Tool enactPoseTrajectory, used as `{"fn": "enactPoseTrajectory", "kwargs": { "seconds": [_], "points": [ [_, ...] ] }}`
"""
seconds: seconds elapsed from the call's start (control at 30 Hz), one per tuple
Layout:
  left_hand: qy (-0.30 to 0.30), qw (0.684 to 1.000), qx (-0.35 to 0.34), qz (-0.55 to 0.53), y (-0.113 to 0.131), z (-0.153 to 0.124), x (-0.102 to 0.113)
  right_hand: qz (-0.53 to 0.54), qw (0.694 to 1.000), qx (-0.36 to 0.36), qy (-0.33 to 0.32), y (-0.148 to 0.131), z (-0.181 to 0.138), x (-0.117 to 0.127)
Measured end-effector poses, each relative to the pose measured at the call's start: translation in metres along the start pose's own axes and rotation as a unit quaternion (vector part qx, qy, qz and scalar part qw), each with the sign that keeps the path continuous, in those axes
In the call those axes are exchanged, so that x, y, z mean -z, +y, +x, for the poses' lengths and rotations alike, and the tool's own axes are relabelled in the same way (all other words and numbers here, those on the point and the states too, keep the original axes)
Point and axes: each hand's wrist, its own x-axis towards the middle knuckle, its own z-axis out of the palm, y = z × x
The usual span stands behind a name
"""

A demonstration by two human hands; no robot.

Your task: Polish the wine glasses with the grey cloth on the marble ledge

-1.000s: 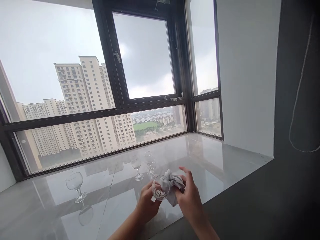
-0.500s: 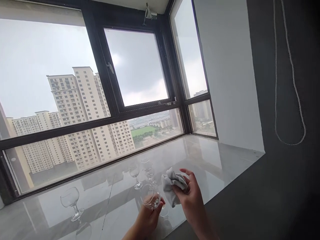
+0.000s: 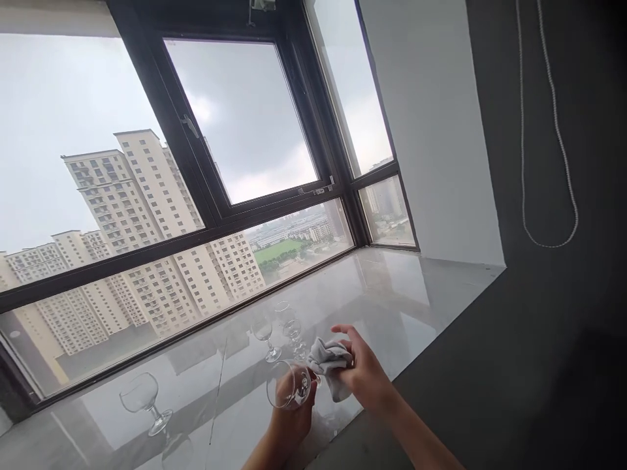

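A clear wine glass (image 3: pixel 279 390) is in my left hand (image 3: pixel 292 418), tilted so its bowl points left and toward me. My fingers close around it near the stem, which is partly hidden. My right hand (image 3: pixel 363 369) grips a bunched grey-white cloth (image 3: pixel 329 357), its index finger raised. The cloth is right beside the glass's stem end; whether it touches cannot be made out. Another wine glass (image 3: pixel 144 395) stands upright on the glossy sill to the left. Beyond my hands stand more stemmed glasses, one wine glass (image 3: pixel 263 331) and a second glass (image 3: pixel 292 329) near the window.
The glossy tiled sill (image 3: pixel 392 313) ends in a front edge falling away to a dark wall (image 3: pixel 539 352). Dark-framed windows (image 3: pixel 255 117) run along the back. A looped blind cord (image 3: pixel 553 245) hangs at the right.
My right hand and the cloth have moved left, closer to the held glass. The held glass has turned, its rim facing more toward me. The camera view has tilted and shifted slightly.
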Motion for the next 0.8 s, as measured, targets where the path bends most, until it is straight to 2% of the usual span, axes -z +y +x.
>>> {"fn": "enactPoseTrajectory", "kwargs": {
  "seconds": [0.07, 0.17, 0.27, 0.4, 0.47, 0.57, 0.8],
  "points": [
    [0.022, 1.0, -0.008, 0.017, -0.004, -0.001, 0.002, 0.046, 0.998, -0.024, -0.032, -0.002, 0.002, 0.005],
    [0.065, 0.997, 0.031, 0.038, -0.009, -0.005, 0.017, 0.021, 0.999, -0.02, 0.015, -0.001, 0.005, 0.017],
    [0.093, 0.99, 0.1, 0.038, -0.015, -0.01, 0.041, -0.116, 0.988, 0.016, 0.099, 0.007, 0.007, 0.032],
    [0.045, 0.982, 0.181, -0.004, -0.035, -0.015, 0.064, -0.277, 0.953, 0.046, 0.117, 0.031, 0.007, 0.044],
    [0.013, 0.977, 0.213, -0.009, -0.049, -0.015, 0.065, -0.309, 0.942, 0.048, 0.122, 0.044, 0.007, 0.045],
    [-0.005, 0.971, 0.237, 0.014, -0.068, -0.012, 0.058, -0.34, 0.929, 0.047, 0.137, 0.059, 0.007, 0.043],
    [-0.016, 0.957, 0.273, 0.093, -0.094, 0.006, 0.053, -0.392, 0.911, 0.075, 0.106, 0.068, 0.006, 0.051]
  ]
}}
